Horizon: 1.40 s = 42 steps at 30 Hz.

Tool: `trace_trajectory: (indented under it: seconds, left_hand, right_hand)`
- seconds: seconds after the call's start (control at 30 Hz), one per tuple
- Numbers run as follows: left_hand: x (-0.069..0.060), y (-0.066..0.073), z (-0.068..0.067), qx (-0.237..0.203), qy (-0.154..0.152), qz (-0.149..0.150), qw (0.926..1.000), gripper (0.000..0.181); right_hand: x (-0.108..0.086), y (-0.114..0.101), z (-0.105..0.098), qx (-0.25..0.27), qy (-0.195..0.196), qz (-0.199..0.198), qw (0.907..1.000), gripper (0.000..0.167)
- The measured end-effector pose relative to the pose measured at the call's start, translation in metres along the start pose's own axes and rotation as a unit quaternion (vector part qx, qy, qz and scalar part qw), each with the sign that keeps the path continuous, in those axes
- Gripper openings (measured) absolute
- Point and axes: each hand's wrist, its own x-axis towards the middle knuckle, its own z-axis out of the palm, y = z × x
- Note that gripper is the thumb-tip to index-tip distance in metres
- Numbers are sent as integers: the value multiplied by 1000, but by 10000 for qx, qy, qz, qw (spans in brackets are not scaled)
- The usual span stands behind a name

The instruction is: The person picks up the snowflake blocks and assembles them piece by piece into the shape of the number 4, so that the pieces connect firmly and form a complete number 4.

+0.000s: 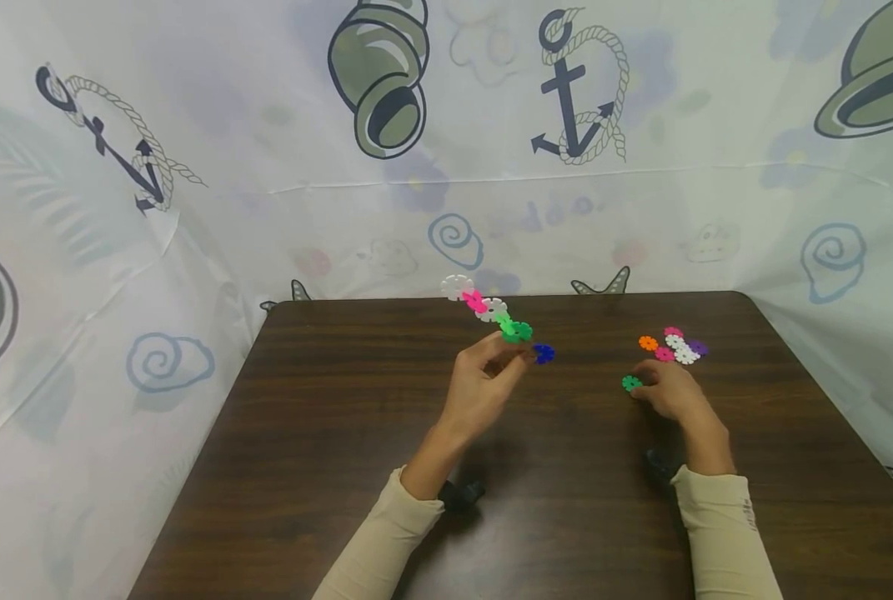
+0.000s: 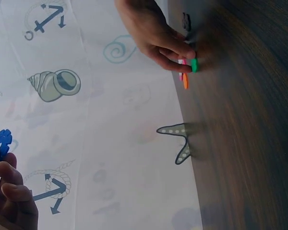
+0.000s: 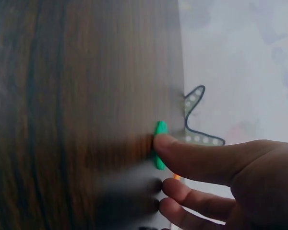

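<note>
My left hand [image 1: 479, 383] is raised over the table and grips a chain of joined flower-shaped plastic discs. From its far end the chain runs through a clear-white disc [image 1: 457, 287], a pink one [image 1: 474, 301], a white one [image 1: 494, 310] and green ones [image 1: 517, 332]. A blue disc [image 1: 544, 353] sticks out by the left fingertips, and also shows in the left wrist view. To the right, my right hand [image 1: 671, 390] pinches a single green disc [image 1: 630, 382] between thumb and fingers; in the right wrist view this disc is edge-on. Whether it touches the table cannot be told.
Just beyond the right hand lies a small group of loose discs: orange [image 1: 648, 342], pink [image 1: 664, 355], white [image 1: 686, 354] and purple [image 1: 698, 347]. The dark wooden table [image 1: 326, 433] ends at a patterned cloth [image 1: 341, 233] behind it. Dark wrist straps show under both wrists.
</note>
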Motion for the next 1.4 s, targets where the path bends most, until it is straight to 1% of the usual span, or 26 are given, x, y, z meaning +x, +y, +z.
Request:
trace_trajectory:
  seconds: [0.07, 0.13, 0.3, 0.4, 0.47, 0.53, 0.63, 0.7, 0.77, 1.0, 1.13, 1.23, 1.4]
  left_hand:
    - [0, 0, 0, 9, -2, 3, 10000, 11]
    - [0, 0, 0, 16, -4, 8, 10000, 12]
    - [0, 1, 0, 0, 4, -20, 10000, 12]
    - [-1, 1, 0, -7, 15, -43, 10000, 12]
    - [-1, 1, 0, 6, 22, -47, 10000, 12]
    - [-1, 0, 0, 26, 25, -46, 10000, 12]
    - [-1, 0, 0, 56, 34, -22, 10000, 12]
    - [-1, 1, 0, 77, 40, -12, 10000, 12]
    - [0, 1, 0, 107, 48, -14, 9999, 12]
    - [0, 0, 1, 170, 78, 2, 9998, 11]
    - [0, 0, 1, 211, 122, 21, 9997, 10]
    - [0, 1, 1, 207, 163, 37, 9996, 10]
    - [0, 1, 1, 205, 206, 40, 9996, 10]
  right_hand:
    - [1, -3, 2, 22, 28, -49, 10000, 35]
    - [1, -5, 3, 42, 9, -6, 10000, 33]
    - [2, -13, 3, 133, -149, 282, 9994, 33]
    - [1, -20, 3, 253, -280, 359, 9986, 32]
    - [0, -25, 3, 281, -345, 259, 9987, 30]
    - [0, -29, 3, 293, -370, 80, 9989, 29]
    - [-1, -36, 1, 423, -372, -160, 9983, 28]
    - [-2, -41, 0, 577, -346, -241, 9974, 28]
    - [-3, -47, -3, 721, -286, -310, 9965, 27]
    - [-12, -67, -12, 901, 62, -571, 9943, 27]
    - [-19, -79, -16, 1152, 132, -665, 9910, 28]
    - [-23, -88, -20, 1364, 237, -650, 9882, 28]
    - [-33, -105, -28, 1399, 805, -758, 9840, 27]
